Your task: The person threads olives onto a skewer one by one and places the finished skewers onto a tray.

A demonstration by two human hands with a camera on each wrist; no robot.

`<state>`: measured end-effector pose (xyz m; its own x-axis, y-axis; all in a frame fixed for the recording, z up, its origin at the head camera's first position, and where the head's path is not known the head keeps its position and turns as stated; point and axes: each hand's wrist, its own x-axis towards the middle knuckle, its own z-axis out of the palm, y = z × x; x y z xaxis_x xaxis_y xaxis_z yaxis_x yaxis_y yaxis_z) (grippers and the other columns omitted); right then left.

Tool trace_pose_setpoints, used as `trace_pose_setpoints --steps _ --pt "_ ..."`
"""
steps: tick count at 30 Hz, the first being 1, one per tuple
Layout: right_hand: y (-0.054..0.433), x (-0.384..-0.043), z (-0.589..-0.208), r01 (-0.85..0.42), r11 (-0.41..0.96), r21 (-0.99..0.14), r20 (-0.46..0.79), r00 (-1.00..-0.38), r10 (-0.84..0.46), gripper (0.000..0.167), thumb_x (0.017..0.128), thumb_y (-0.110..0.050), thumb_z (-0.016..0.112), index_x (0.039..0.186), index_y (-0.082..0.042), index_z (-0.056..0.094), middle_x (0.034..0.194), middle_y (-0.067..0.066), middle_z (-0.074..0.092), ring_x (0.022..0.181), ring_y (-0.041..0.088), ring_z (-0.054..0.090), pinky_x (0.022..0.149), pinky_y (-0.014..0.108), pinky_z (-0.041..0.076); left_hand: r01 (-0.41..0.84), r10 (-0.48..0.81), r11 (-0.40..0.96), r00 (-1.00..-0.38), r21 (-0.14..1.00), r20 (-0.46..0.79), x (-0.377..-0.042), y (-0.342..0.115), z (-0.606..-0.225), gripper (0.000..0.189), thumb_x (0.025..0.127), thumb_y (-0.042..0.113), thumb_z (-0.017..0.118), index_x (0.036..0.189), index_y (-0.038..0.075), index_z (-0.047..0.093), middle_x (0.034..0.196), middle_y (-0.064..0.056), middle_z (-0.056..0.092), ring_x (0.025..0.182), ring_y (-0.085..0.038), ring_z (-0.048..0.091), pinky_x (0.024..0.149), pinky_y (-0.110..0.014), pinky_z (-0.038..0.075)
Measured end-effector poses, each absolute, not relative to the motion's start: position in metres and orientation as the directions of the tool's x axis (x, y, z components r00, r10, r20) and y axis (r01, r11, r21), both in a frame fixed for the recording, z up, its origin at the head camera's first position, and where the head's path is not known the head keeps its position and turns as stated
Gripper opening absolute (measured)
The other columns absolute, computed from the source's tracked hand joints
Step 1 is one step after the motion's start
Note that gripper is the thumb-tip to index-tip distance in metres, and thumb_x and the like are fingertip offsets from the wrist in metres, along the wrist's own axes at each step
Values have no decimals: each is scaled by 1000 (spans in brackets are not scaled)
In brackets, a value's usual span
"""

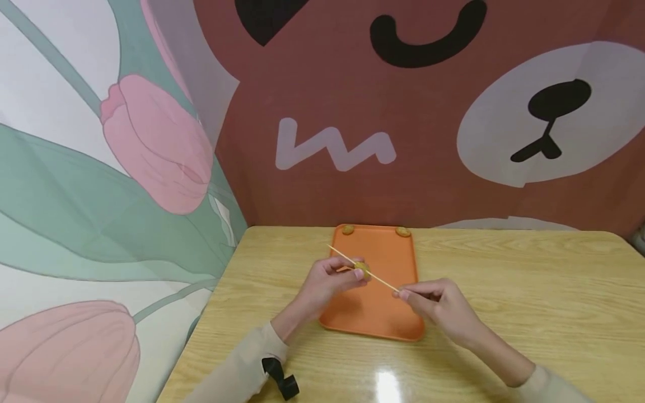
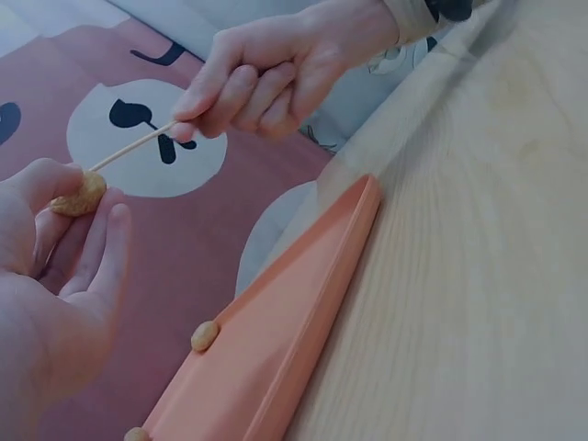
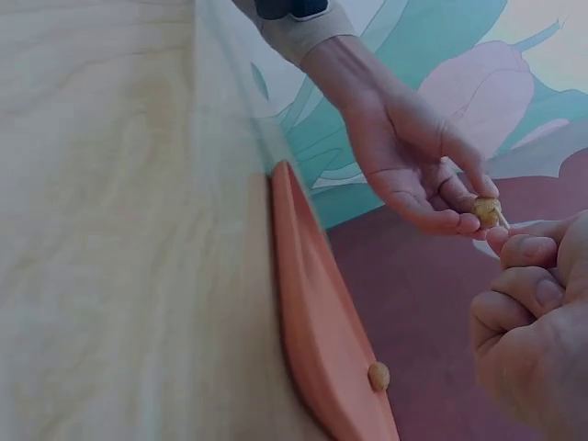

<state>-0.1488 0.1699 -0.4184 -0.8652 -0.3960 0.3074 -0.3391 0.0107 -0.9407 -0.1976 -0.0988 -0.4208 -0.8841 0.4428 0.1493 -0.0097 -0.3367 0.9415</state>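
In the head view my left hand (image 1: 327,282) pinches a small round golden-brown piece (image 1: 362,271), which looks like a ball of food, between thumb and fingers. A thin wooden skewer (image 1: 383,281) runs through this piece, its far end sticking out at the upper left. My right hand (image 1: 443,310) pinches the skewer near its other end, to the right of the piece. Both hands are above the orange tray (image 1: 373,322). The left wrist view shows the piece (image 2: 81,195) in the left fingertips and the skewer (image 2: 133,147) stretching to the right hand (image 2: 266,78).
Two similar brown pieces lie at the tray's far corners, a left piece (image 1: 348,229) and a right piece (image 1: 402,231). The tray rests on a light wooden table (image 1: 529,280). A patterned wall (image 1: 428,190) stands right behind the table, and another at the left.
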Motion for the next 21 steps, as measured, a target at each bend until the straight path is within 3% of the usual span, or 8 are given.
trace_pose_setpoints --steps 5,10,21 --pt "158 -158 -412 -333 41 -942 287 -864 -414 16 100 -6 66 103 3 78 59 -2 45 50 6 33 39 29 29 -53 447 -358 -886 932 121 -195 -95 -422 7 96 -2 69 95 3 72 132 -21 61 101 -29 72 94 -48 52" --pt "148 -164 -409 -328 100 -939 268 -884 -384 17 100 -12 67 105 -1 80 61 -2 55 51 6 34 45 24 33 -33 448 -334 -885 942 128 -195 -93 -422 8 94 5 74 101 0 73 132 -21 62 104 -31 70 93 -47 53" --pt "136 -168 -415 -353 82 -932 301 -879 -370 14 100 -13 68 97 -4 79 57 -1 43 48 7 32 41 26 27 -75 467 -303 -880 950 80 -196 -92 -426 14 93 8 77 103 -1 71 133 -21 61 102 -32 71 92 -47 54"
